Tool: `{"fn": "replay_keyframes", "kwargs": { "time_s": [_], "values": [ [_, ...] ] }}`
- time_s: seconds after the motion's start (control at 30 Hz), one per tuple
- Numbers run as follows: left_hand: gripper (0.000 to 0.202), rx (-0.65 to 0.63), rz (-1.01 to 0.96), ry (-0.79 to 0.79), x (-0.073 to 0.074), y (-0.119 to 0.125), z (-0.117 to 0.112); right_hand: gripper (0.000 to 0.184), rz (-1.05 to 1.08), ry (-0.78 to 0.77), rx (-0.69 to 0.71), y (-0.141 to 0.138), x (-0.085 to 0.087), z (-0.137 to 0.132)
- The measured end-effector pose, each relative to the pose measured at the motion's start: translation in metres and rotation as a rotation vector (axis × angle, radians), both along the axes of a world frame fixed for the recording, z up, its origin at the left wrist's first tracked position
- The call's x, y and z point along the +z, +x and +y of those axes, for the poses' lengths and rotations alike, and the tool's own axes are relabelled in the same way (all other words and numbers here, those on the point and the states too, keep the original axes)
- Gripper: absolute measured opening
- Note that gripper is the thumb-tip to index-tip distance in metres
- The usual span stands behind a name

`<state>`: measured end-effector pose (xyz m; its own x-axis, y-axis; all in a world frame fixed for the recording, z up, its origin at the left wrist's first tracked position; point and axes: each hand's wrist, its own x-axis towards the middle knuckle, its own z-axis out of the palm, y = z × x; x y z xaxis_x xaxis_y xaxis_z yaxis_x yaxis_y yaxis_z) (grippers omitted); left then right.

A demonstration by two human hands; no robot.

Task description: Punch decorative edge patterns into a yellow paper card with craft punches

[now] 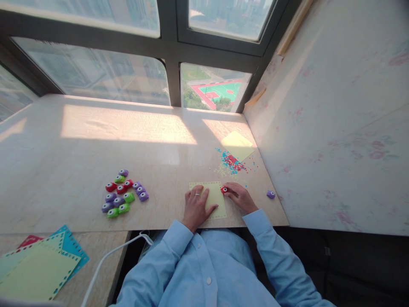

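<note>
Left hand, spread flat, pins yellow sheet, likely light, floppy; right hand grips red punch, probably stiff, best held by sides.

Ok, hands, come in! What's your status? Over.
Left hand resting on yellow paper. Right hand gripping red punch at that paper's right edge. Loose confetti scattered beyond it.

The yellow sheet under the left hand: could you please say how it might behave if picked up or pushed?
The sheet looks like thin paper, so it is probably light and would bend when lifted. Lying flat, it would likely slide if the left hand were off it. Its punched edge may tear easily.
</note>
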<state>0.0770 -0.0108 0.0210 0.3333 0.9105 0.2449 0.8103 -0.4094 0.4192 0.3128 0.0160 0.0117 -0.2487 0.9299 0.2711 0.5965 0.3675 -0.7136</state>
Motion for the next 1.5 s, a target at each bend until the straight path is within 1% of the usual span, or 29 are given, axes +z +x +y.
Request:
{"fn": "replay_keyframes", "kwargs": {
  "time_s": [0.1,0.17,0.37,0.53,0.67,0.77,1.17,1.5],
  "values": [
    [0.058,-0.052,0.004,0.002,-0.001,-0.002,0.001,0.026,0.046,-0.025,0.002,0.000,0.000,-0.003],
    [0.058,-0.064,0.008,0.002,-0.002,-0.004,0.001,0.025,0.059,-0.027,-0.002,-0.001,0.000,-0.003],
    [0.058,-0.090,0.032,0.005,-0.002,-0.006,0.000,0.020,0.046,-0.002,-0.088,-0.014,0.004,-0.007],
    [0.057,-0.082,0.037,0.004,-0.001,-0.005,-0.002,0.019,0.076,-0.027,-0.207,-0.026,0.007,-0.021],
    [0.056,-0.081,0.020,0.003,-0.002,-0.005,-0.001,0.021,0.102,-0.078,-0.218,-0.028,0.009,-0.034],
    [0.053,-0.083,0.009,0.002,-0.003,-0.006,-0.001,0.022,0.101,-0.093,-0.237,-0.029,0.008,-0.039],
    [0.044,-0.086,-0.019,-0.017,-0.001,-0.008,0.000,0.023,0.056,-0.038,-0.347,-0.038,0.014,-0.030],
    [0.042,-0.082,-0.021,-0.024,0.000,-0.008,0.000,0.020,0.062,-0.072,-0.319,-0.039,0.017,-0.035]
  ]
}}
